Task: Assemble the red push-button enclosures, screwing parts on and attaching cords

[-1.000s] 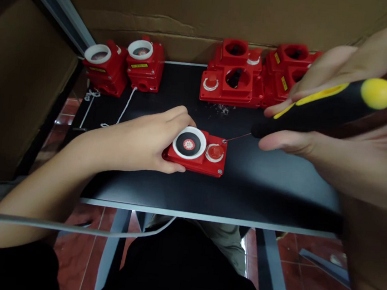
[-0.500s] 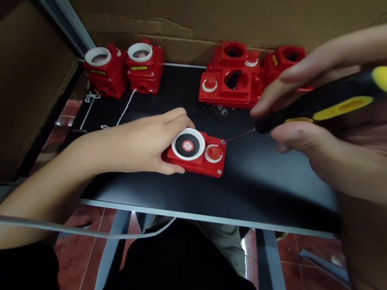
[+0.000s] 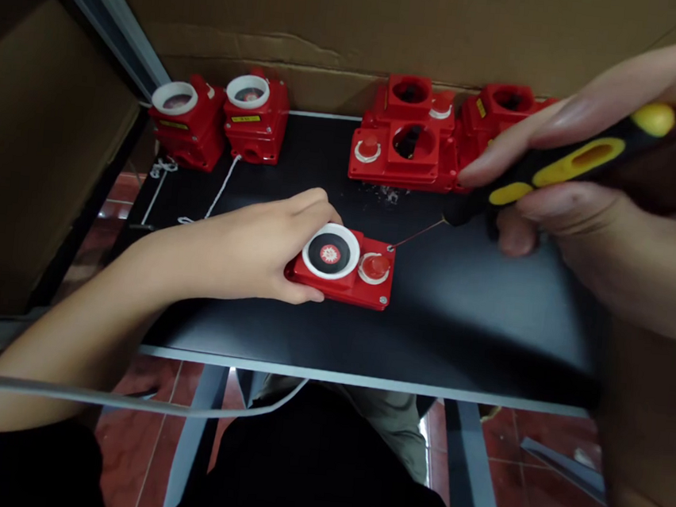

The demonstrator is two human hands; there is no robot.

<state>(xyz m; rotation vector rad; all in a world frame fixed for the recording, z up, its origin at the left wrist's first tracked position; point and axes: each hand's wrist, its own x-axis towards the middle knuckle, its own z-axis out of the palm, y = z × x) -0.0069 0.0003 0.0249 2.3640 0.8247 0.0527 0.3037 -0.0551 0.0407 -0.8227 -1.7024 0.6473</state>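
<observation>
My left hand (image 3: 282, 244) is closed round the left end of a red box (image 3: 343, 290) lying on the black tabletop. On the box's face are a white ring (image 3: 356, 257) around a dark disc and a small red knob (image 3: 375, 267). Screws show at its right corners. In my right hand (image 3: 593, 206) is a black and yellow screwdriver (image 3: 579, 163), gripped by the handle between thumb and fingers. Its thin shaft slants down left, and the tip touches the screw (image 3: 391, 248) at the box's upper right corner.
Two red boxes with white rings (image 3: 255, 122) stand back left, with white cord (image 3: 222, 186) hanging from them. Several red housings with round openings (image 3: 411, 145) sit at the back right near white crumbs (image 3: 388, 194). A cardboard wall (image 3: 335, 30) closes the back. A pale cable (image 3: 179, 409) crosses in front.
My right hand has shifted its fingers on the screwdriver handle, and the handle has turned. The screwdriver tip stays at the same corner screw. My left hand and the box have hardly moved.
</observation>
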